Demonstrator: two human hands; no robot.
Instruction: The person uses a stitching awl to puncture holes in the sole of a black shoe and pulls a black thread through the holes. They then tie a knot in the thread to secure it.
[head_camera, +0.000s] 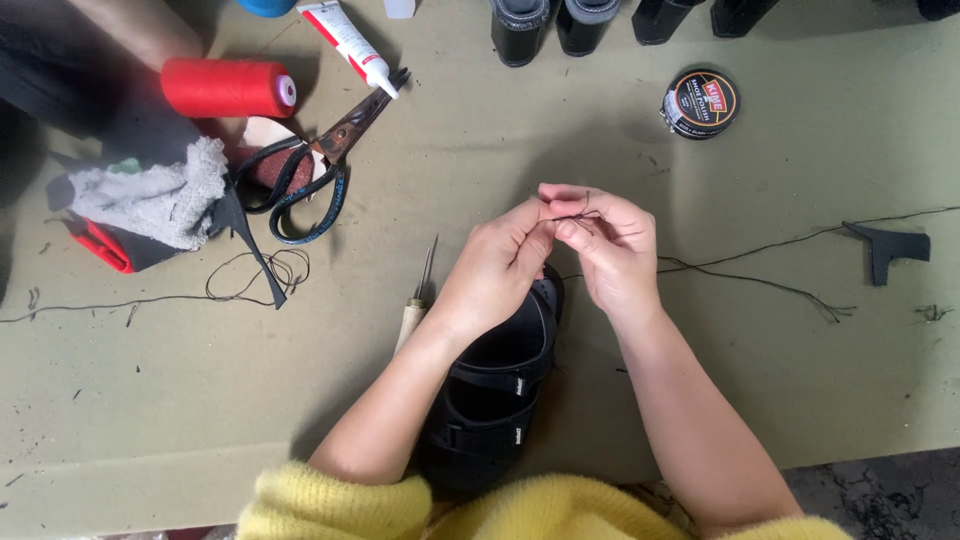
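Far left I see a red thread spool (226, 87) w/ a grey rag (150, 200) below it, then scissors (315, 170) lying open & a glue tube (348, 42) above. An awl (417, 300) lies just left of my left hand (495, 275). Both hands meet mid-table over a black sandal (495, 390); left fingertips pinched on a dark thread (580, 215), right hand (610, 255) pinching the same thread, fingers touching. Thread trails right across the table (800, 380). Round polish tin (700, 103) sits upper right, well apart.
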